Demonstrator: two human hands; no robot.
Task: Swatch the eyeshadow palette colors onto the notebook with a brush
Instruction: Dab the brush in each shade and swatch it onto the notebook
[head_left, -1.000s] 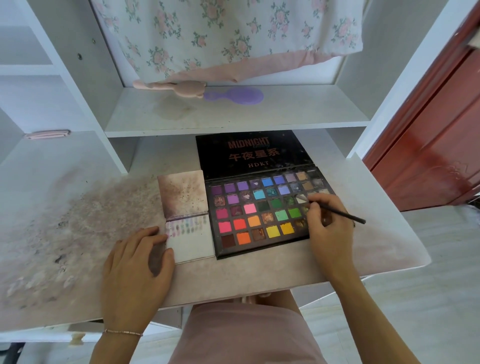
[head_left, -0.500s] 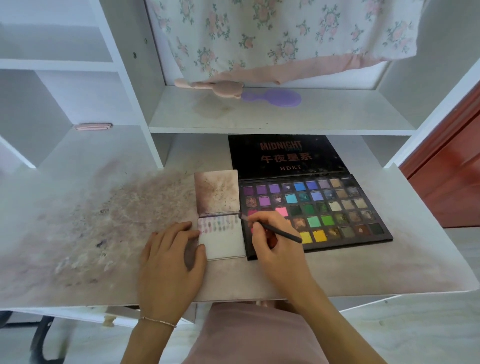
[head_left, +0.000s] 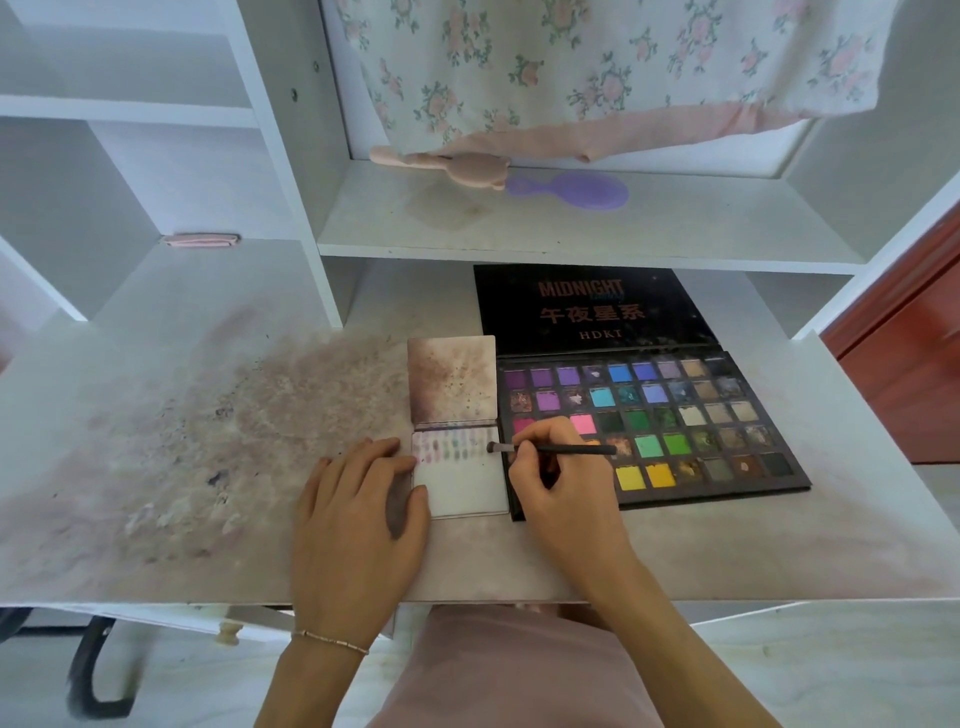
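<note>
My palette lid (head_left: 587, 306) reads "MIDNIGHT", then 午夜星系, w/ "HDKT" below; no other legible txt.

Worktop (head_left: 675, 551): pale surface, heavily soiled with brownish-pink powder residue and dark specks, densest well to the left of the left grip (head_left: 358, 519). Small notebook (head_left: 460, 431) lies open on it, its lower page under the fingertips of the left grip and just left of the right grip (head_left: 561, 483). Open eyeshadow palette (head_left: 691, 415) lies flat, touching the notebook's right edge and extending right of and beyond the right grip, black lid folded back.

Upper shelf (head_left: 675, 228), beyond both grips: purple hairbrush (head_left: 571, 191) and pink brush-like item (head_left: 447, 165) lying flat, touching. Left shelf (head_left: 208, 280): flat pink item (head_left: 200, 240) at the back.
</note>
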